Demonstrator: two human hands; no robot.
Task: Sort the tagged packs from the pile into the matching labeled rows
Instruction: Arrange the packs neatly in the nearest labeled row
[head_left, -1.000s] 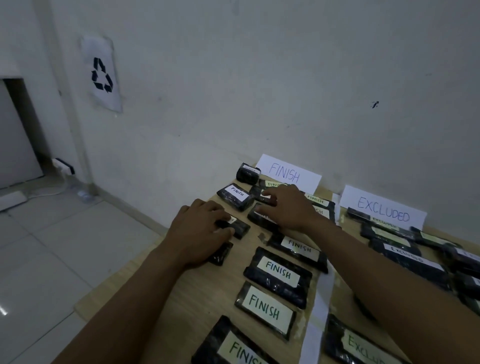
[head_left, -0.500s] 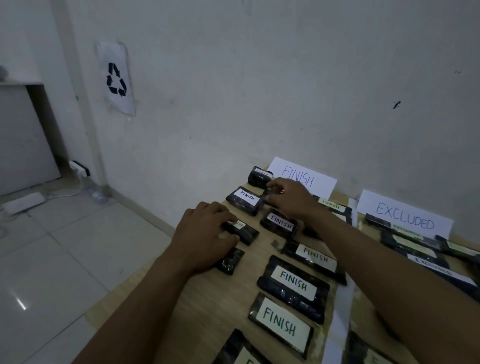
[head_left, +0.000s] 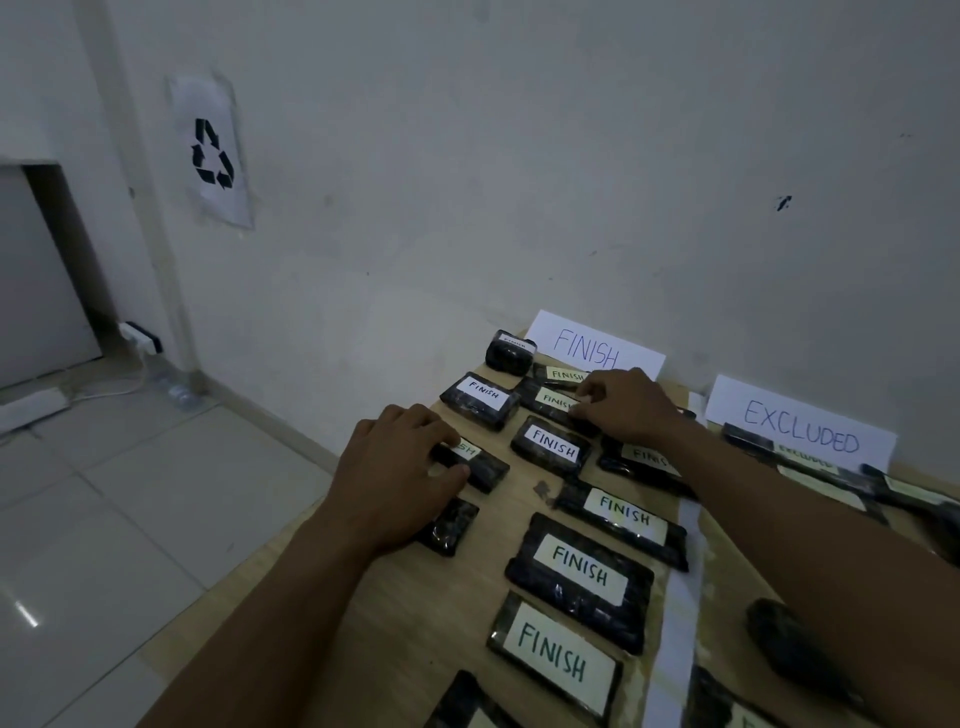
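**Crowded FINISH row, both hands down on packs**

Dim room, pale wall (head_left: 571, 156) behind, wooden table (head_left: 415, 613) packed tight. FINISH sign (head_left: 597, 347) propped far, EXCLUDED sign (head_left: 800, 427) to its right, white tape strip (head_left: 680, 597) dividing the two rows. Left hand (head_left: 395, 483) flat over a small dark pack (head_left: 480, 465), fingers curled and pressed together on its near end, thumb against its side. Right hand (head_left: 631, 408) reaching far, fingertips pinching the edge of a green-tagged pack (head_left: 550, 401) just beside the sign. Tagged packs lined up on both sides of the strip; no loose pile in view.

Risks from here, as a judgement: glossy wrap, likely slippery, so a shallow pinch could let the far pack skid into its neighbours. Right forearm (head_left: 779, 519) crossing low over several FINISH packs and the strip; one drag back and packs could be swept across into the EXCLUDED side. Left hand hiding most of its tag, plus an untagged-looking pack (head_left: 449, 527) under the wrist: easy to misread in this gloom and misplace.
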